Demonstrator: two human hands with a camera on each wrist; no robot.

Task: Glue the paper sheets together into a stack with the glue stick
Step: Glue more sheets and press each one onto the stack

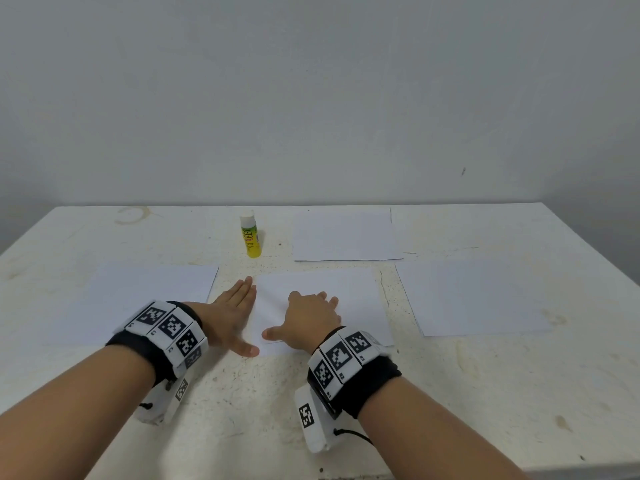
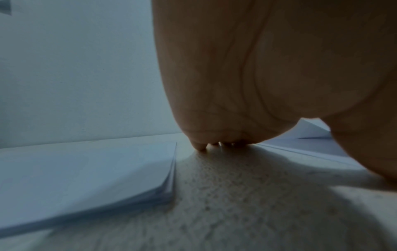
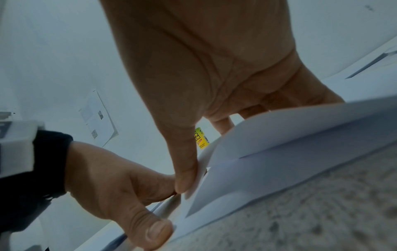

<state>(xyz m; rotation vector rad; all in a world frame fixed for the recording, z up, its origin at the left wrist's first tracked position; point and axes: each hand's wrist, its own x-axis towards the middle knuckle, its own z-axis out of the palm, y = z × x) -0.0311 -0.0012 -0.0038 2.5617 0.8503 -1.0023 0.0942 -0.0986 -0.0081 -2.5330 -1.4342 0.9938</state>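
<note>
The yellow glue stick (image 1: 251, 234) stands capped at the back of the table, and its label (image 3: 201, 138) shows past my right thumb. White paper lies in four places: left pile (image 1: 138, 299), centre sheets (image 1: 346, 299), back sheet (image 1: 346, 233), right sheet (image 1: 478, 296). My left hand (image 1: 242, 313) lies flat with straight fingers along the centre sheets' left edge, thumb at their near left corner. My right hand (image 1: 304, 313) sits on the centre sheets with curled fingers. In the right wrist view its thumb (image 3: 184, 178) and fingers squeeze the top sheet (image 3: 279, 132), which bows up and hides the fingertips.
The table (image 1: 277, 410) is rough, stained white, set against a bare grey wall. In the left wrist view the left pile (image 2: 86, 169) is several sheets thick, close beside my palm (image 2: 257, 76). The near edge of the table runs along the bottom right.
</note>
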